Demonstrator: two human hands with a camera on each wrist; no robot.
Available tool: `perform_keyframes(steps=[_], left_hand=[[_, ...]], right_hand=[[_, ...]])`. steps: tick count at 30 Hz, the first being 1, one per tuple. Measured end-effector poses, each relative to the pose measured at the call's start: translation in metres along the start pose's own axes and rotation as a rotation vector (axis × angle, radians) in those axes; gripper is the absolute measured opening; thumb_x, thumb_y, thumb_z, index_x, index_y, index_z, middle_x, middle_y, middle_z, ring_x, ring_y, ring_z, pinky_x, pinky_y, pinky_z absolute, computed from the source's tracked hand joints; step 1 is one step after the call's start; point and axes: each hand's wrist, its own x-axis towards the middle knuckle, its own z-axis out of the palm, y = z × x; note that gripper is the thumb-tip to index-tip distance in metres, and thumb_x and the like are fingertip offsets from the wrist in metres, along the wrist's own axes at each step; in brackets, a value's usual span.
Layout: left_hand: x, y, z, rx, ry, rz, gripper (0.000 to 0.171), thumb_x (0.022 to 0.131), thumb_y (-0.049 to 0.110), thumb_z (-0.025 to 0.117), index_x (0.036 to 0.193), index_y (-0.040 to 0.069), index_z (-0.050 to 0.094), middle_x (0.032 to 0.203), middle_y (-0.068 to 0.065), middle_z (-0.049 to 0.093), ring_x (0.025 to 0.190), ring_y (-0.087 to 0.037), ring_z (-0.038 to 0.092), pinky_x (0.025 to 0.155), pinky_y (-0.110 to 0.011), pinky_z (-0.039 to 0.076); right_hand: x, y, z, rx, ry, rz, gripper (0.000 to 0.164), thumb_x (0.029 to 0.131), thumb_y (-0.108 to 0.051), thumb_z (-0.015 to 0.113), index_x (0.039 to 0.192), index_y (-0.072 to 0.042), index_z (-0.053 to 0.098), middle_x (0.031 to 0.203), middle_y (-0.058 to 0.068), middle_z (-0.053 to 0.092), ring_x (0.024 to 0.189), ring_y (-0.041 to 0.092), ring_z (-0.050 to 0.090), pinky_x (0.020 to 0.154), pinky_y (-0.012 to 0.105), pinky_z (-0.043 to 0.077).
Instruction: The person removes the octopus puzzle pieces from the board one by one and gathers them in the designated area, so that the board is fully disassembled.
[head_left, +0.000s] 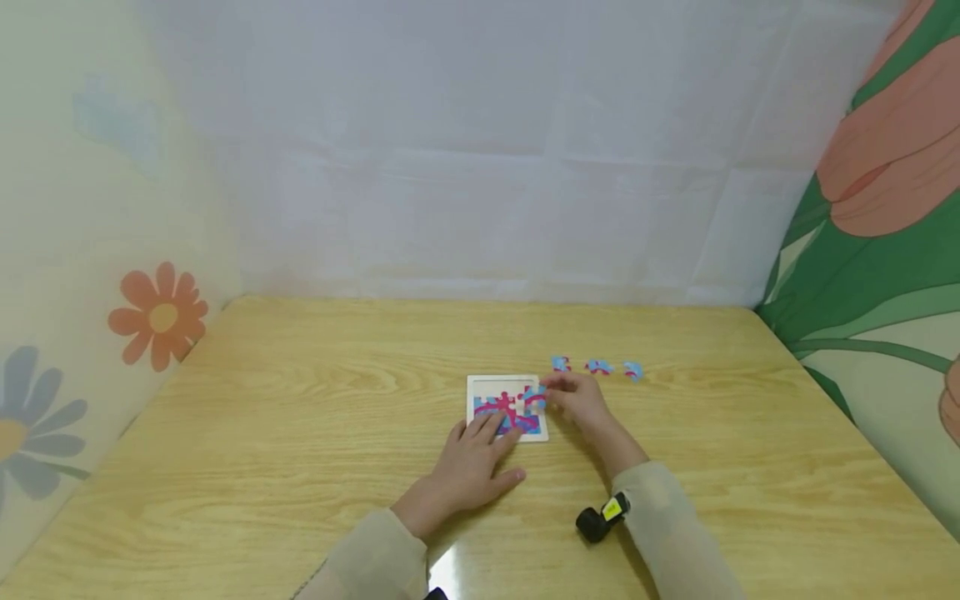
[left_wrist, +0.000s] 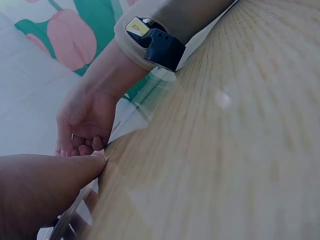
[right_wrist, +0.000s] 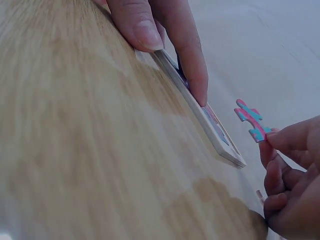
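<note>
In our right grip [head_left: 579, 402] we pinched a pink-and-blue puzzle piece [right_wrist: 253, 120] near the white frame [head_left: 470, 398], on which our left grip [head_left: 468, 468] rested unclenched, fingers outstretched.

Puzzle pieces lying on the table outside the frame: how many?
3, in a row beyond the right hand: left piece, middle piece, right piece. The hand may hide others.

Head: looking forward and down at puzzle tray [head_left: 470, 408] from above its near side — farthest off. Left wrist: low, close, at tray's near left, facing right. Right wrist: likewise, near right, facing forward-left — in common: left hand [head_left: 467, 472], right hand [head_left: 582, 406].
</note>
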Motion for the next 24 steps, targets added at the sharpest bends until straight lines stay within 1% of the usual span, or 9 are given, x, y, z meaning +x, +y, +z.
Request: perform_keyframes(steps=[4, 8, 11, 13, 16, 20, 24], left_hand=[[-0.001, 0.000, 0.000, 0.006, 0.010, 0.004, 0.058, 0.083, 0.048, 0.045, 0.130, 0.015, 0.040, 0.135, -0.016, 0.030, 0.122, -0.032, 0.025, 0.092, -0.053, 0.020], [-0.001, 0.000, -0.001, 0.006, 0.016, 0.004, 0.057, 0.083, 0.048, 0.045, 0.130, 0.015, 0.041, 0.134, -0.016, 0.030, 0.122, -0.031, 0.025, 0.092, -0.053, 0.021], [-0.002, -0.001, -0.001, 0.007, 0.018, 0.006, 0.057, 0.084, 0.048, 0.045, 0.130, 0.015, 0.041, 0.134, -0.016, 0.030, 0.121, -0.031, 0.025, 0.092, -0.053, 0.021], [-0.002, -0.001, -0.001, 0.005, 0.017, 0.007, 0.057, 0.084, 0.048, 0.045, 0.130, 0.015, 0.041, 0.134, -0.016, 0.030, 0.122, -0.031, 0.025, 0.092, -0.053, 0.021], [-0.002, -0.001, -0.001, 0.000, 0.013, 0.006, 0.057, 0.084, 0.048, 0.044, 0.130, 0.015, 0.040, 0.134, -0.016, 0.030, 0.122, -0.031, 0.025, 0.092, -0.053, 0.020], [-0.002, 0.000, 0.000, -0.004, 0.010, 0.005, 0.057, 0.084, 0.048, 0.044, 0.130, 0.015, 0.040, 0.135, -0.016, 0.030, 0.122, -0.031, 0.024, 0.092, -0.053, 0.020], [-0.002, 0.000, 0.000, -0.007, 0.026, 0.011, 0.057, 0.084, 0.047, 0.045, 0.130, 0.014, 0.041, 0.134, -0.016, 0.031, 0.122, -0.031, 0.025, 0.092, -0.053, 0.020]], right_hand=[[0.000, -0.002, -0.003, 0.009, -0.014, 0.010, 0.017, 0.073, 0.007, 0.057, 0.090, 0.009, 0.059, 0.065, 0.001, 0.053, 0.051, 0.010, 0.042, 0.041, 0.017, 0.033], [0.001, -0.004, -0.007, 0.006, -0.018, -0.029, 0.018, 0.073, 0.008, 0.059, 0.091, 0.012, 0.059, 0.066, 0.001, 0.056, 0.052, 0.009, 0.044, 0.046, 0.019, 0.036], [0.001, -0.005, -0.012, -0.012, -0.027, -0.069, 0.019, 0.074, 0.008, 0.059, 0.092, 0.014, 0.058, 0.072, 0.004, 0.059, 0.055, 0.009, 0.046, 0.050, 0.021, 0.038], [0.001, -0.005, -0.017, -0.022, -0.027, -0.076, 0.019, 0.074, 0.007, 0.059, 0.092, 0.014, 0.057, 0.076, 0.006, 0.060, 0.057, 0.009, 0.046, 0.051, 0.022, 0.039], [0.001, -0.003, -0.023, -0.036, -0.018, -0.070, 0.018, 0.076, 0.006, 0.058, 0.092, 0.013, 0.058, 0.081, 0.007, 0.060, 0.061, 0.009, 0.047, 0.054, 0.022, 0.040], [0.002, 0.000, -0.032, -0.033, -0.002, -0.036, 0.020, 0.076, 0.005, 0.058, 0.095, 0.012, 0.058, 0.082, 0.005, 0.060, 0.066, 0.009, 0.048, 0.057, 0.022, 0.040], [0.003, 0.004, -0.042, -0.034, 0.004, -0.008, 0.022, 0.077, 0.004, 0.057, 0.098, 0.012, 0.057, 0.085, 0.004, 0.060, 0.071, 0.009, 0.048, 0.062, 0.021, 0.041]])
